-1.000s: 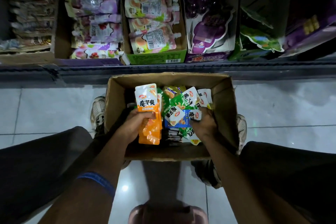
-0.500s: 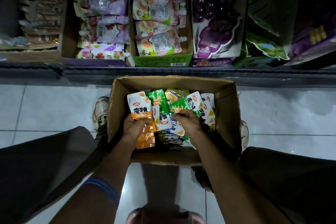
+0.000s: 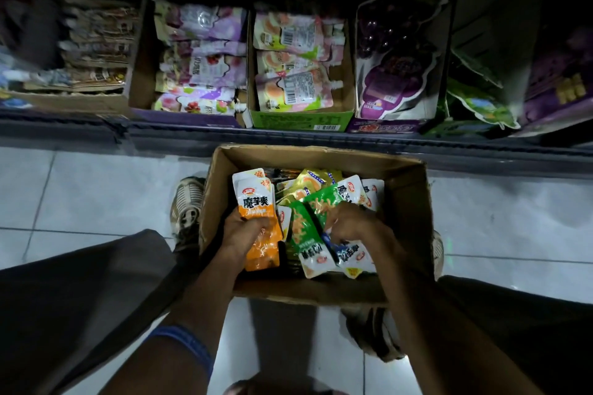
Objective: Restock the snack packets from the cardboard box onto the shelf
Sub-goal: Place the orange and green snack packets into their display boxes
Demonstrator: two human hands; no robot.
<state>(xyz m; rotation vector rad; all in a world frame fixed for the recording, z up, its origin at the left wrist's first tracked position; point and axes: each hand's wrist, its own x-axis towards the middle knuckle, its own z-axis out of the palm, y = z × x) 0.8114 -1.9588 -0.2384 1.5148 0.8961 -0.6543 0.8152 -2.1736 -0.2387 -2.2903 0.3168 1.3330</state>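
Shelf [image 3: 288,139], bottom tier, along the top of the view: a brown tray of dim packets [image 3: 93,45] is stocked at far left, then purple-and-white pouches [image 3: 202,58], then spouted pouches in a green carton [image 3: 301,120], then a grape-printed display box [image 3: 398,54].

Sneaker [image 3: 187,205]: seen on the tiled floor, just beside the left wall of the cardboard box [image 3: 321,155].

Cardboard box: set open on the floor below the shelf edge, between the person's knees, filled with loose snack packets.

Left hand [image 3: 242,232]: placed inside the box; fingers are curled round a stack of orange-and-white packets [image 3: 255,202], which is held upright at the box's left side.

Green packets [image 3: 308,234]: lying tilted at the middle of the box.

Right hand [image 3: 351,224]: lowered among the green and blue-and-white packets [image 3: 353,255]; fingers are bent downward into the pile, but whether a packet is gripped cannot be told.
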